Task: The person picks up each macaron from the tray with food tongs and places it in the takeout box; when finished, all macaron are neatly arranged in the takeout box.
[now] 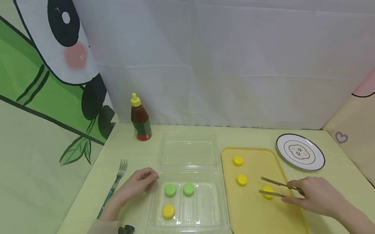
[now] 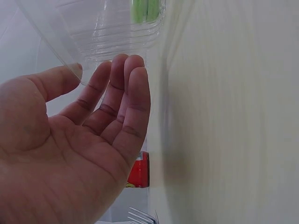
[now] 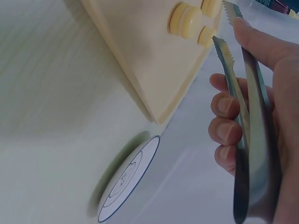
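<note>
left hand [image 1: 138, 184] beside the clear container [image 1: 210, 202], fingers loosely bent, gripping nothing i can make out; my right hand [image 1: 317, 195], run from afar, holds tongs [image 3: 257, 126], their arms parted, at the nearest yellow macaron [image 1: 268, 188] on the yellow tray [image 1: 256, 219]. best practice, i judge: centre both tips around its sides, squeeze lightly, lift level. by count: three yellow macarons on the tray; two green macarons [image 1: 188, 189] and one yellow inside the container; one bottle [image 1: 140, 120], one fork [image 1: 117, 181], one plate [image 1: 300, 152] on the counter [image 1: 241, 136].
</note>
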Demonstrator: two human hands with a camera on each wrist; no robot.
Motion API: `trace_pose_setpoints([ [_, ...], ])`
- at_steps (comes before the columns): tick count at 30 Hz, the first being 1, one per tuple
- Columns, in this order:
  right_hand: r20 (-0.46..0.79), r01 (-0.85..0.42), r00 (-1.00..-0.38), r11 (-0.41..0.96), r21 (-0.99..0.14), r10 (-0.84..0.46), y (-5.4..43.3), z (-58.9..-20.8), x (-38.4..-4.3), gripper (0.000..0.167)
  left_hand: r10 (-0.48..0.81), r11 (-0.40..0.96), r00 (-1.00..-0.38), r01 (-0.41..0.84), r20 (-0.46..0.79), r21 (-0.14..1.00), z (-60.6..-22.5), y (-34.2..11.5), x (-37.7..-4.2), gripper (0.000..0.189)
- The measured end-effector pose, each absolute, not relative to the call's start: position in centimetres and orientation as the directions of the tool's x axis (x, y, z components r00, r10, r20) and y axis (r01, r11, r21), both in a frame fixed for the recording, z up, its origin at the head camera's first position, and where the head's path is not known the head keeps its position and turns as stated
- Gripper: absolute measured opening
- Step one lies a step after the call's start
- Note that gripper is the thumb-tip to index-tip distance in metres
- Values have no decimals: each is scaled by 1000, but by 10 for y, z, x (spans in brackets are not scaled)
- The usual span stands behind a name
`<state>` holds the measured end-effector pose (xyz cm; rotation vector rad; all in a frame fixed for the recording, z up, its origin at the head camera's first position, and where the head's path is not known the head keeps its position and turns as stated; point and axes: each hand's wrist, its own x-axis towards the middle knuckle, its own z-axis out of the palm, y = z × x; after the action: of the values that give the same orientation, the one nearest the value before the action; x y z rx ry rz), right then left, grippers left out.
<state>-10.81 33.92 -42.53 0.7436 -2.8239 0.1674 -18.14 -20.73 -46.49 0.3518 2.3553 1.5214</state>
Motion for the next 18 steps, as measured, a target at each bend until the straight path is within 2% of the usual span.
trace_pose_setpoints([
  [18, 228, -464, -867, 885, -39, -444, 351, -432, -98, 28, 337, 420, -928, -5, -161, 907, -462, -205, -180, 25],
])
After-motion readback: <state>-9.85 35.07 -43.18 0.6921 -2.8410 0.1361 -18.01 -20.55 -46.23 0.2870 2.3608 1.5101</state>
